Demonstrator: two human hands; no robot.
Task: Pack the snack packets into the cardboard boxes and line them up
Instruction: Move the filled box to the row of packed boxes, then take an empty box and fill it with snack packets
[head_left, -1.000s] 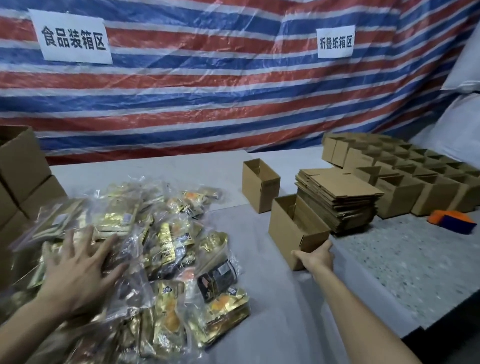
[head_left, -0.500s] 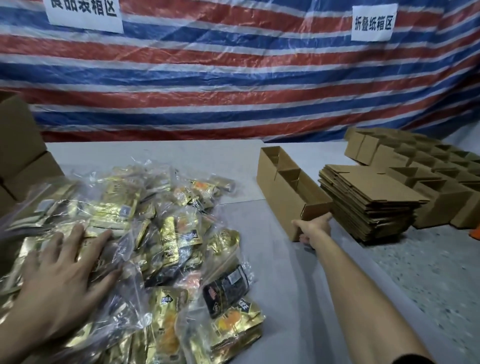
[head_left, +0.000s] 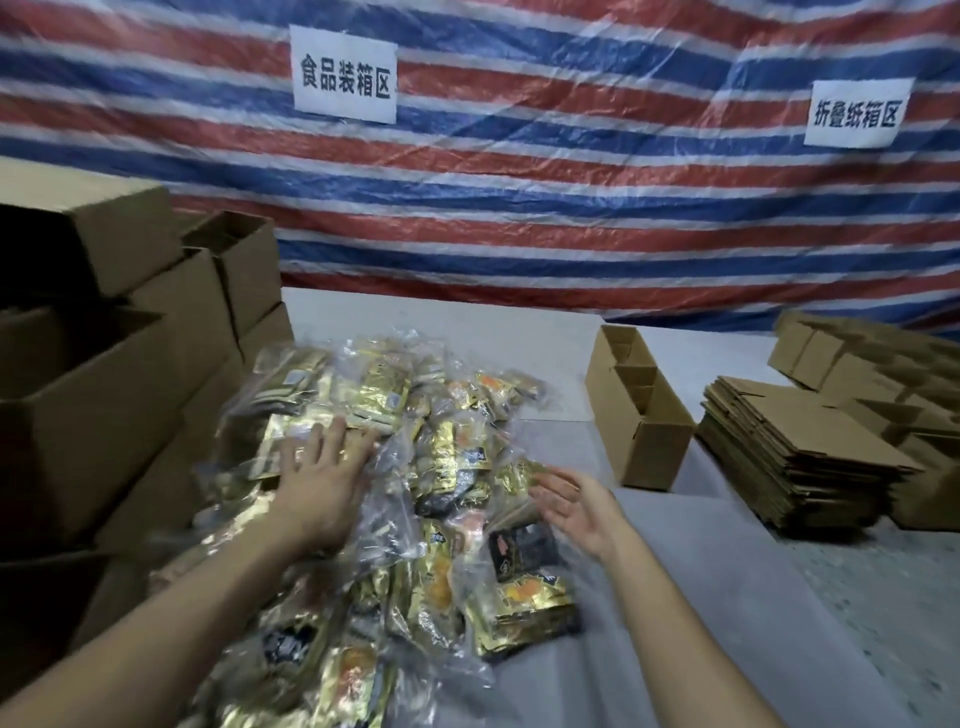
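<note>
Both hands are at the heap of snack packets (head_left: 447, 452), which lies loose in clear bags on the table (head_left: 649, 623) right in front of the person. The left hand (head_left: 322, 480) rests flat on top of the heap with its fingers spread wide and grips nothing. The right hand (head_left: 576, 501) is open too, palm turned inward at the heap's right edge, touching or nearly touching a gold packet. Two open cardboard boxes (head_left: 641, 421) stand end to end beyond and to the right of the right hand, and they look empty. Further right sits a stack of flattened cardboard (head_left: 800, 457); larger cartons (head_left: 119, 395) are piled to the left of the left hand. This looks like the gathering step: next, the hands need to close on a bunch of packets and carry it rightward into the nearer box.
</note>
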